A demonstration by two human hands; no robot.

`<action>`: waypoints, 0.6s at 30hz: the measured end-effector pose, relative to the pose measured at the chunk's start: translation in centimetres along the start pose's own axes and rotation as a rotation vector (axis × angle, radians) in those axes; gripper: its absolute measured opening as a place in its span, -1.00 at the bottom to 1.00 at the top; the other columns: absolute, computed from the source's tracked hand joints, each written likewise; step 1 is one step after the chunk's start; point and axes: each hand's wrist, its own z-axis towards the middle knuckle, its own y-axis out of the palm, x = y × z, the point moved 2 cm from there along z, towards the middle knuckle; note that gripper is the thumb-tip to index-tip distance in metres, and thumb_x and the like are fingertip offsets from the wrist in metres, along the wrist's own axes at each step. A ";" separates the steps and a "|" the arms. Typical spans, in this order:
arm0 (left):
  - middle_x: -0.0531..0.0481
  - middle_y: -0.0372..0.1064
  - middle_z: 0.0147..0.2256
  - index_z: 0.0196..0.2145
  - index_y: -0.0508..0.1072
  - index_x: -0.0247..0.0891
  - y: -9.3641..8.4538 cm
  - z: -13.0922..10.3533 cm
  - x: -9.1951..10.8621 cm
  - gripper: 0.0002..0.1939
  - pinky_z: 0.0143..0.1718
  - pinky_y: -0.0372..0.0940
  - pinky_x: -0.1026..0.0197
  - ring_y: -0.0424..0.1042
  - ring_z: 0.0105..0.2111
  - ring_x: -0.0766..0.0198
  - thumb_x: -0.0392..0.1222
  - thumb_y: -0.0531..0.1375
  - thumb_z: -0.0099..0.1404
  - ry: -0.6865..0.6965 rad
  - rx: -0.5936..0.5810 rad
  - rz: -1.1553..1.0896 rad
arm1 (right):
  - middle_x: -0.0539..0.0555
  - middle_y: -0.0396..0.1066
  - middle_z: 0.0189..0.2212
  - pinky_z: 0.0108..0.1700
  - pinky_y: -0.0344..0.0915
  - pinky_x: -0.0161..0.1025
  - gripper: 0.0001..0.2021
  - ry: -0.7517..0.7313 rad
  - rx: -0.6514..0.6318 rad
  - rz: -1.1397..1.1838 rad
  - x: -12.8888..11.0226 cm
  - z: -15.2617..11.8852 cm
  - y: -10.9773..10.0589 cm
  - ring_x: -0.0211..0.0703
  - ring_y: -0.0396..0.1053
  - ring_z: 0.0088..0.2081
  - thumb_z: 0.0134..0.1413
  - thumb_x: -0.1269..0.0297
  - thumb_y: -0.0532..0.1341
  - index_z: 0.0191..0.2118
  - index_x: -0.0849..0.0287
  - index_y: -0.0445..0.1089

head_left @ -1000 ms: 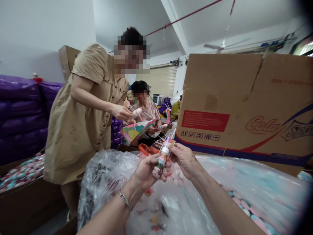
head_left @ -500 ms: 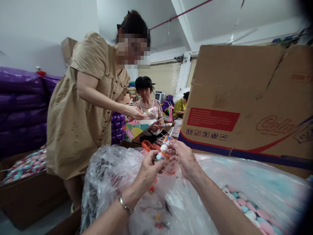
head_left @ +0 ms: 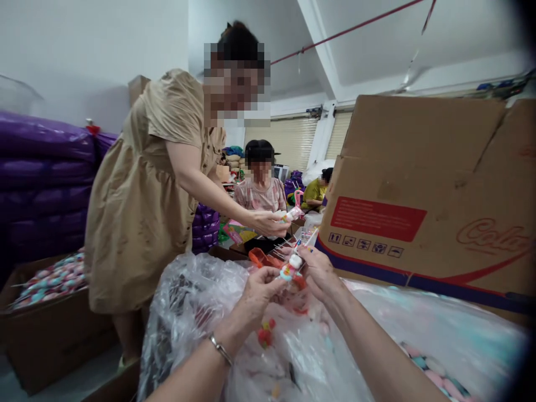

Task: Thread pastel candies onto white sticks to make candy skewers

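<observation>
White, red and pale-blue pieces make up the small stack (head_left: 292,268) held out in front, above crumpled clear plastic (head_left: 192,301). The left hand (head_left: 259,293), with a metal bracelet (head_left: 220,350) at its wrist, pinches the stack's lower end, its fingers drawn narrow. The right hand (head_left: 318,271) has its fingers closed at the upper end, partly hiding it; the stack is probably some sort of candy, though it is too small to be sure.

Just beyond lie thin white sticks (head_left: 278,249) and orange plastic (head_left: 260,258). A red and yellow piece (head_left: 265,335) shows on the clear plastic below the hands. At right stands a large cardboard box (head_left: 385,134), with pastel pieces (head_left: 435,368) nearer the viewer. Ahead on the left, a person in a tan dress (head_left: 138,206) leans in, holding out a wrapped item (head_left: 292,215); behind, another person (head_left: 263,192) sits. Purple packages (head_left: 46,184) are piled at far left.
</observation>
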 end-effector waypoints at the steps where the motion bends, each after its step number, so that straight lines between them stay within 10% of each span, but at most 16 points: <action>1: 0.03 0.43 -0.51 -0.37 0.43 -0.30 0.0 0.2 -0.1 -0.63 -0.47 0.30 0.24 0.39 -0.54 0.28 -0.01 0.41 -0.03 0.012 0.027 -0.017 | 0.16 0.57 -0.40 -0.49 0.37 -0.31 -0.63 -0.001 0.004 0.009 0.2 0.2 0.1 -0.19 0.41 -0.50 -0.30 0.10 0.50 -0.39 0.21 0.43; 18: 0.00 0.52 -0.52 -0.41 0.46 -0.31 -0.8 1.1 -2.8 -0.52 -0.45 0.38 0.23 0.50 -0.53 0.23 -0.03 0.54 -0.21 -0.011 0.131 -0.206 | 0.00 0.39 -0.68 -0.72 0.12 -0.37 -0.61 -0.032 0.235 -0.039 2.5 2.3 -1.3 -0.28 0.22 -0.69 -0.52 0.05 0.50 -0.54 0.24 0.50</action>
